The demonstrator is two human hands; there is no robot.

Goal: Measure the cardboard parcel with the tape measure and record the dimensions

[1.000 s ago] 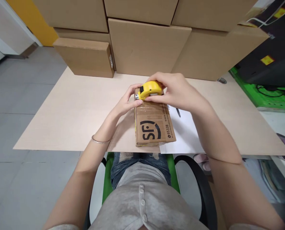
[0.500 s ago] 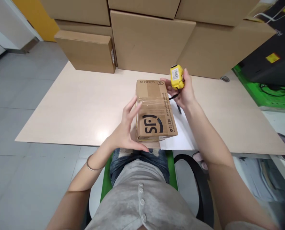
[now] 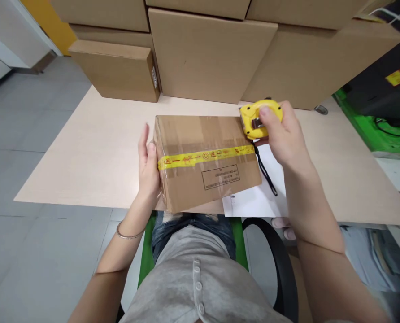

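Carton [image 3: 200,130]: We see it on the middle of the bench [image 3: 85,152], one corner at the near edge; the underside is hidden, so we cannot tell whether it lies flat or tips. The outlined block of print is too small for us to read.
Tape measure [image 3: 254,110]: It covers the carton's far right corner; whether the two touch, we cannot tell.
Right hand [image 3: 284,137]: Fingers clamped on the tape measure, thumb on its upward side; the others lie mostly out of our sight below.
Left hand [image 3: 149,172]: Palm against the carton's left end, thumb and one raised finger apart; the remaining fingers we cannot make out.
Paper [image 3: 263,197]: White and smooth, partly hidden under the carton, with tiny marks we cannot read.
Cardboard and plastic: Brown board under glossy clear tape, crossed lengthwise by a yellow strip [image 3: 206,155] with red print; the tape measure is rounded yellow plastic, with a thin black strap [image 3: 267,172] hanging over the paper.
Boxes behind: Big boxes [image 3: 210,58] of plain matt cardboard, cut off above; a flatter box [image 3: 114,69] stands before them.
Half a second ago: We saw the carton's narrower lettered face uppermost; now the broad taped face is up, and the tape measure shows its round side instead of its barcode.
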